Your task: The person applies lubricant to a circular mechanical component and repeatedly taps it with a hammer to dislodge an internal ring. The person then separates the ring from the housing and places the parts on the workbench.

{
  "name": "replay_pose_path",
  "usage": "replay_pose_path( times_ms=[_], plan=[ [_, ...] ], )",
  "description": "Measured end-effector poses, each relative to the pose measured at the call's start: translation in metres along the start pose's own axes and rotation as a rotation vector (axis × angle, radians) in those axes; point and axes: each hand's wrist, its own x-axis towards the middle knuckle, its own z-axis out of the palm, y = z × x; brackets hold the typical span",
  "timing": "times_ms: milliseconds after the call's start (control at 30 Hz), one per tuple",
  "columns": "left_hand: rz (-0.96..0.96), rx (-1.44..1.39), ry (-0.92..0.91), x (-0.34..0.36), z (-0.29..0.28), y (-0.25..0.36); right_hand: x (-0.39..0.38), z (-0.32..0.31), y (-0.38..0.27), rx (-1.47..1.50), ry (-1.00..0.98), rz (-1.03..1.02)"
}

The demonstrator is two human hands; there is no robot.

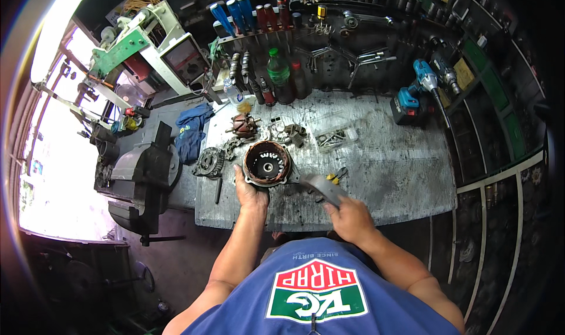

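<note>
My left hand [250, 196] grips the lower left of a round metal housing [254, 176] with a ring of copper windings inside, resting at the workbench's middle. My right hand [350, 217] is closed on a grey tool [322, 188], motion-blurred, its head beside the housing's right flange. A yellow-handled tool [337, 176] lies behind it. Left of the housing sit a second cast housing [209, 164] and a dark rod [218, 191]. Behind are a copper rotor [244, 125], small metal parts [288, 135] and a clear tray of fasteners [332, 139].
The metal workbench [400, 170] has a large vise [138, 182] and blue cloth [188, 141] at left. A cordless impact wrench [412, 99] stands back right. Bottles [276, 70], screwdrivers [241, 14] and a white-framed machine [170, 46] line the back; drawers and racks [500, 199] flank the right.
</note>
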Motion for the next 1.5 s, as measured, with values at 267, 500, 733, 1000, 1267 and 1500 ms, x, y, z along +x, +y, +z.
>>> replay_pose_path(
  times_ms=[267, 500, 733, 1000, 1267, 1500],
  plan=[
    [-0.015, -0.091, 0.061, 0.004, 0.000, 0.001, -0.004, -0.019, -0.005, 0.045, 0.517, -0.520],
    [0.007, -0.087, 0.160, 0.000, -0.001, 0.010, -0.007, 0.043, 0.033, 0.080, 0.079, -0.075],
    [0.016, -0.020, 0.037, 0.004, -0.006, 0.008, 0.002, -0.018, -0.016, 0.064, 0.067, -0.124],
    [0.013, -0.016, 0.033, 0.004, -0.003, 0.010, 0.012, 0.007, -0.002, -0.129, -0.112, 0.034],
    [-0.045, -0.098, 0.066, 0.005, -0.013, 0.012, 0.004, 0.024, 0.013, 0.065, -0.112, 0.014],
    [-0.042, -0.126, 0.080, 0.011, -0.012, 0.017, -0.001, -0.043, -0.025, 0.484, 0.365, -0.410]
  ],
)
